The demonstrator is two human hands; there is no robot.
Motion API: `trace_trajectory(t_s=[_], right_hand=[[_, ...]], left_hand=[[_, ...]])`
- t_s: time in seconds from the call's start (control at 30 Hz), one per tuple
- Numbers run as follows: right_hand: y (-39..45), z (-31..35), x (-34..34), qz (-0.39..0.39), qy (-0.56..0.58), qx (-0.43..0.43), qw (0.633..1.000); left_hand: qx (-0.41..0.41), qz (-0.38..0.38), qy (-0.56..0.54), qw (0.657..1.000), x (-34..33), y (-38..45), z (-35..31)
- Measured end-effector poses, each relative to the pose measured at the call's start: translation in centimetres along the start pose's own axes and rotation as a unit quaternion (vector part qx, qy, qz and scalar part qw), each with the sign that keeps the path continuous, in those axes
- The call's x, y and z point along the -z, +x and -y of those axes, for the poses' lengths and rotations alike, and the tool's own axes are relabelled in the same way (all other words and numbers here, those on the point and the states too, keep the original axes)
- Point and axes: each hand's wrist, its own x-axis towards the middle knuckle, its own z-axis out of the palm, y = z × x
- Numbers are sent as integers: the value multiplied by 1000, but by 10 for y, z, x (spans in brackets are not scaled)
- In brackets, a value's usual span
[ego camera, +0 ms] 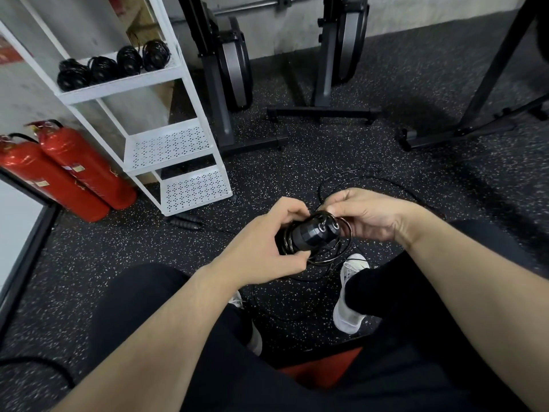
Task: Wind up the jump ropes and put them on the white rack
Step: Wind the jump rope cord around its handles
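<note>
- Two red fire extinguishers [68, 171] lean side by side against the wall at the far left, their bases on the speckled black floor [98, 251].
- Just right of them stands the white rack [154, 72], with three perforated shelves stepping down toward the floor.
- On its top shelf four wound black jump ropes [114, 68] sit in a row, touching one another (the two lower shelves carry none).
- On the floor near the foot of the rack lie the black handles of another jump rope [185, 223], its thin cord trailing off to the right.
- The left hand [267, 245] grips the pair of black handles [312, 233] of the rope being wound, fingers curled round them from the left.
- Coils of cord [344, 230] loop around those handles, and loose cord hangs down to the floor and runs out behind the hands.
- The right hand [368, 214] pinches the cord between thumb and fingertips just above the handle ends, close beside the left hand.
- Below the hands are two white shoes [350, 301] and legs in black trousers, with a red seat edge [323, 367] between the thighs.
- Behind, dark exercise machine frames [326, 84] stand on the floor by the wall.
</note>
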Motion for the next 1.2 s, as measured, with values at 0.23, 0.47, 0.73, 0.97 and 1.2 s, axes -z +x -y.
trace_trajectory(t_s=[0.23, 0.47, 0.73, 0.97, 1.2], right_hand=[[-15, 21, -23, -18, -33, -16, 999], [-5, 9, -18, -25, -25, 2, 999], [7, -5, -10, -54, 52, 70, 995], [8, -3, -13, -69, -6, 59, 996], [15, -1, -29, -97, -246, 56, 963]], left_hand=[[22, 1, 19, 1000, 6, -4, 5], [10, -19, 13, 1000, 6, -3, 4], [31, -3, -28, 999, 5, 4, 9], [69, 13, 0, 998, 12, 3, 18], [128, 15, 121, 984, 7, 8, 40]])
